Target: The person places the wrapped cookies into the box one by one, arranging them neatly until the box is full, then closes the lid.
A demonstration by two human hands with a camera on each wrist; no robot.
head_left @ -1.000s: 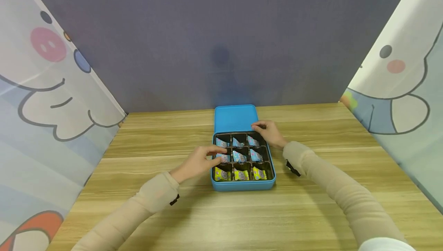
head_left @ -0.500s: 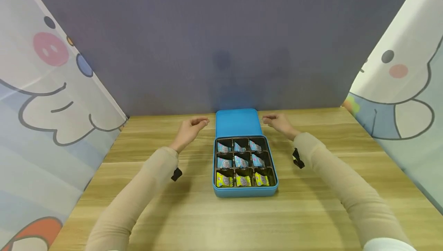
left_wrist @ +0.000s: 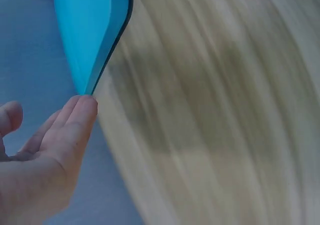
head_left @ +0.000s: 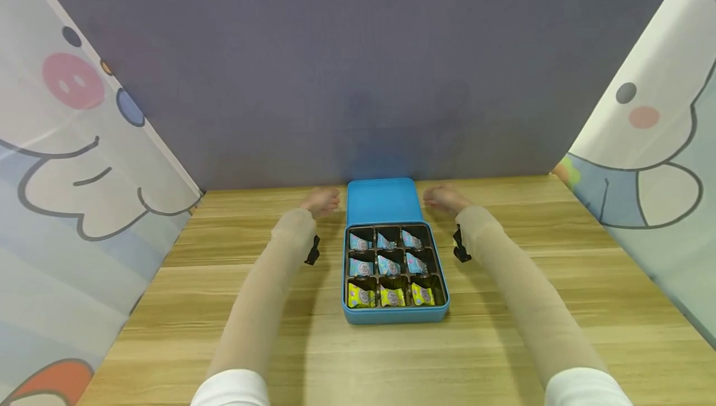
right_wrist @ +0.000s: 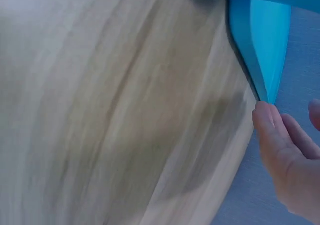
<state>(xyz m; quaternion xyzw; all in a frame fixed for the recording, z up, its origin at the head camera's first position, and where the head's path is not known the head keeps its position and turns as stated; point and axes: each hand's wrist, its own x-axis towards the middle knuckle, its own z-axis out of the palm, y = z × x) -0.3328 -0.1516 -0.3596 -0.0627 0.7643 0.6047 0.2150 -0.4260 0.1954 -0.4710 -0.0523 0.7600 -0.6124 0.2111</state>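
A blue tin box (head_left: 396, 316) stands on the table with its lid (head_left: 384, 202) folded back flat behind it. Its dark divided insert holds blue-wrapped candies (head_left: 388, 265) in the two back rows and yellow-wrapped candies (head_left: 393, 297) in the front row. My left hand (head_left: 321, 201) is just left of the lid, and my right hand (head_left: 444, 198) is just right of it. Both wrist views show extended fingers by the lid's far corners, the left fingers (left_wrist: 67, 125) and the right fingers (right_wrist: 272, 130). Whether the fingertips touch the lid I cannot tell. Neither hand holds anything.
The wooden table (head_left: 391, 362) runs back to a dark grey upright panel (head_left: 358, 70) right behind the lid. Cartoon-printed curtains (head_left: 84, 176) flank the table on both sides. A black strap (head_left: 461, 244) hangs from each wrist.
My left hand has left its place over the candies and gone back and left, beside the lid. My right hand has moved from the box's back right corner to the lid's right side.
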